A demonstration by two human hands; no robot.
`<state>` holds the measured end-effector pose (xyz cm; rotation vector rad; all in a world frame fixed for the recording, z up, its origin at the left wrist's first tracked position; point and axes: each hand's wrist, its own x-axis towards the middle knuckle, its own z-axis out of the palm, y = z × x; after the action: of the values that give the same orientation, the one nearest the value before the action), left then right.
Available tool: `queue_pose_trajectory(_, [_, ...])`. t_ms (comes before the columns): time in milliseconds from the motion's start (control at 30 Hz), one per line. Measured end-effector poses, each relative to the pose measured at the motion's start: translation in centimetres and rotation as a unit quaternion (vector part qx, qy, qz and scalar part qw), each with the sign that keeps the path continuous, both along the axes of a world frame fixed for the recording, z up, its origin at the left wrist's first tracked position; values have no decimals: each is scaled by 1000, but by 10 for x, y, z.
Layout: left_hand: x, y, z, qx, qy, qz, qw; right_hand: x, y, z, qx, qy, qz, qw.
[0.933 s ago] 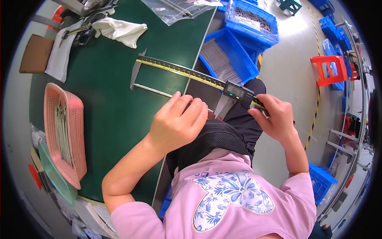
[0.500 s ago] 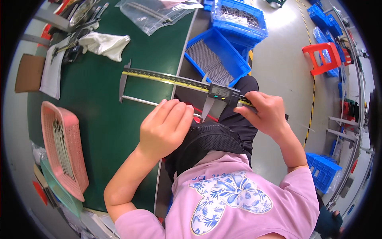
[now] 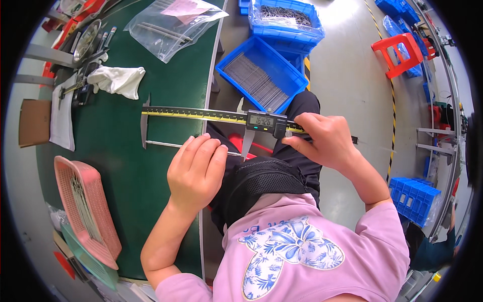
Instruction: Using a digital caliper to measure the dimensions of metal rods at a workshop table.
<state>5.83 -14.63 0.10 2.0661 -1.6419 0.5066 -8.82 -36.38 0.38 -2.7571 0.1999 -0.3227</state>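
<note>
A long digital caliper (image 3: 201, 115) with a yellow scale lies across the edge of the green table (image 3: 115, 171). Between its two jaws sits a thin metal rod (image 3: 166, 145). My left hand (image 3: 196, 171) rests over the rod near the sliding jaw, fingertips pinching it. My right hand (image 3: 327, 141) grips the caliper's sliding head beside its small display (image 3: 262, 121), thumb at the wheel.
A pink basket (image 3: 85, 211) of thin rods sits at the table's left edge. A white cloth (image 3: 118, 80), a clear plastic bag (image 3: 168, 27) and tools lie farther back. Blue bins (image 3: 261, 75) of rods stand on the floor. A red stool (image 3: 397, 50) stands far right.
The caliper and both hands sit lower and more central in view now. The sliding jaw stays against the rod's right end; my hands keep their hold.
</note>
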Motion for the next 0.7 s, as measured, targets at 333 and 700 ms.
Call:
queue_pose_trajectory(333, [0,1,2,5,24,2,1000,-1,1,1,18,-8,-1,1000])
queue_pose_trajectory(700, [-3,4,1,19,5,13,1000,2,4,2,28,-16,-22,999])
